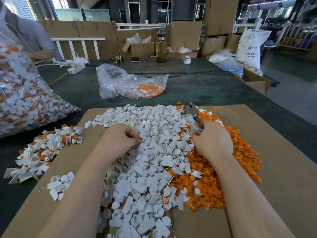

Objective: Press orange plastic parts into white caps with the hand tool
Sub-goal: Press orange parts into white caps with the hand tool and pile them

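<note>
Left hand (120, 137): fingers curled over the white caps (151, 140); whether it pinches one, I cannot tell.
Right hand (211, 140): wrapped around the hand tool (192, 117).
Advice: take only one cap, opening up, before bringing the tool.

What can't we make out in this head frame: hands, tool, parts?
- Left hand: fingertips curl down into the white caps; whether they pinch one is hidden by the hand.
- Hand tool: handles buried in the right hand; jaw contents too small and blurred.
- Orange plastic parts: partly covered by the right forearm.
- Bag of finished pieces: cut off at the left edge.
</note>
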Demonstrator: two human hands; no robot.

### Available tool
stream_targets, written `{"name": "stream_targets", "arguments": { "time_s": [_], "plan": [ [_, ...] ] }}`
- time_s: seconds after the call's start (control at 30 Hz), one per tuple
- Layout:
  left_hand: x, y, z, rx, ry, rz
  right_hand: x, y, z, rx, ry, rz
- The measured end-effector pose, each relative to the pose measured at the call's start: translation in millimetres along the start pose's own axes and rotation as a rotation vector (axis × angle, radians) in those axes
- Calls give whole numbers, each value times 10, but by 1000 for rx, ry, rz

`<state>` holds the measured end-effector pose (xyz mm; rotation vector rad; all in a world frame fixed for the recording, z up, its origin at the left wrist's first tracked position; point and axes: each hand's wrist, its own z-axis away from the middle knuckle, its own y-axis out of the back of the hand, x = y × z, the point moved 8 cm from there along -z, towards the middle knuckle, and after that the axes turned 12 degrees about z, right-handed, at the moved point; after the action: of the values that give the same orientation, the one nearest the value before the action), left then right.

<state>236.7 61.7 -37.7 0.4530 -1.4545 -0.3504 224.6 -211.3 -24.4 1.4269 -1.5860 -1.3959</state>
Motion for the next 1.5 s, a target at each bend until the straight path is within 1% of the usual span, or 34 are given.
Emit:
{"name": "stream_targets", "arguments": {
  "time_s": [0.23, 0.27, 0.37, 0.47, 0.63, 0.8, 1.03, 1.17, 1.33, 1.5],
  "plan": [
    [8, -34, 13, 1, 14, 45, -169, 102, 29, 62, 111, -324],
    [23, -30, 24, 13, 10, 88, -188, 117, 37, 62, 124, -376],
    [115, -68, 71, 20, 22, 356, -257, 168, 73, 55, 157, -575],
    [270, -192, 133, -25, 36, 606, -350, 210, 133, 54, 193, -747],
    [426, -362, 219, -77, 23, 779, -460, 224, 199, 58, 241, -807],
    [466, -411, 260, -72, 23, 866, -483, 249, 240, 103, 261, -758],
    [526, -381, 281, -11, -41, 872, -490, 309, 272, 158, 263, -693],
    [581, -361, 307, 17, -99, 825, -494, 337, 296, 187, 258, -677],
    [643, -313, 347, 106, -200, 665, -483, 348, 297, 199, 241, -669],
    [712, -315, 378, 121, -264, 556, -492, 350, 298, 197, 251, -657]
  ]
}}
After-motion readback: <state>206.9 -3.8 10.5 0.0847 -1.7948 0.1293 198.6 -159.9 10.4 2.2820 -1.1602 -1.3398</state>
